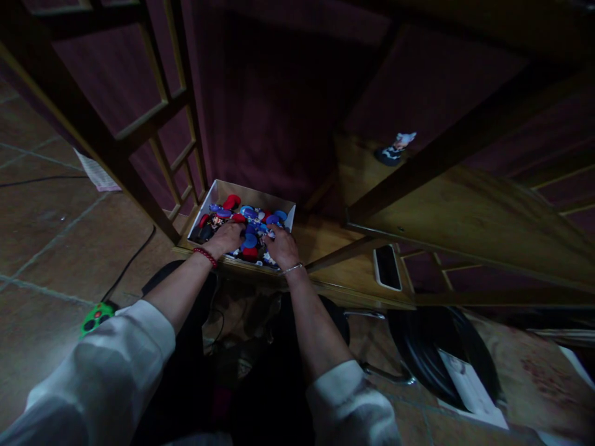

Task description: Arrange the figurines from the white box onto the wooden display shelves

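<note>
A shallow white cardboard box (290, 217) holds a heap of small figurines (251, 240) with round red, blue and black bases. My left hand (229, 238), with a red beaded bracelet at the wrist, reaches over the box's near edge, its fingers curled down among the figurines. On the box's right side, my right hand (282, 246), wearing a thin pale bracelet, has its thumb and fingers bent inward on the heap. The fingertips of both hands are partly hidden, and I cannot make out what lies in them.
The box rests on a low wooden shelf (320, 241). To its right lies a phone (387, 267). One figurine (396, 148) stands on a higher board. A black round stool (418, 347) is at the right; a green game controller (96, 317) with a cable is on the tiled floor.
</note>
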A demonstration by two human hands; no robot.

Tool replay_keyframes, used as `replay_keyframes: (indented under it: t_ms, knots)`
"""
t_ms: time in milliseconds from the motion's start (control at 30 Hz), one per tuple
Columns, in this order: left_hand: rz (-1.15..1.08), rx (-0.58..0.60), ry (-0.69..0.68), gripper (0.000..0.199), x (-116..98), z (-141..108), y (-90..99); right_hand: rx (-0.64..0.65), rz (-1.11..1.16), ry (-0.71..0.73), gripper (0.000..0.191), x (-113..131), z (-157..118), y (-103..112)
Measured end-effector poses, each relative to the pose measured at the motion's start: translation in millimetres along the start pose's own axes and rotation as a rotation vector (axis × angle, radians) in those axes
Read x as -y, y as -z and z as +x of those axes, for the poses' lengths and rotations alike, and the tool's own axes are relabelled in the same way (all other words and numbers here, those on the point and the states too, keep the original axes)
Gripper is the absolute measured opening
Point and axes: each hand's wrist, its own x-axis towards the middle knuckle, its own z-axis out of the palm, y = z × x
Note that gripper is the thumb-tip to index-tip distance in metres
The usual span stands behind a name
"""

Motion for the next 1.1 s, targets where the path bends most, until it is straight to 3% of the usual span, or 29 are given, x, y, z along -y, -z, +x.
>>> replay_keyframes:
  t_ms: [200, 300, 567, 900, 1100]
  knots:
    - [-0.055, 0.024, 0.006, 0.031, -12, -1, -0.4, 0.019, 0.023, 0.012, 0.035, 0, -4, 2]
    - [-0.032, 0.083, 0.058, 0.038, -19, -2, 0.0, 0.014, 0.044, 0.028, 0.035, -1, -7, 6]
    - [0.022, 0.097, 0.115, 0.044, -29, -3, 3.9, 0.009, 0.077, -0.015, 0.036, -5, -9, 11]
    - [-0.066, 0.055, 0.098, 0.042, -25, 6, 0.6, 0.018, 0.076, 0.036, 0.036, -5, -2, 2]
    - [-0.214, -0.053, 0.101, 0.038, -14, 17, -1.4, 0.040, 0.032, 0.060, 0.036, -5, 5, -5]
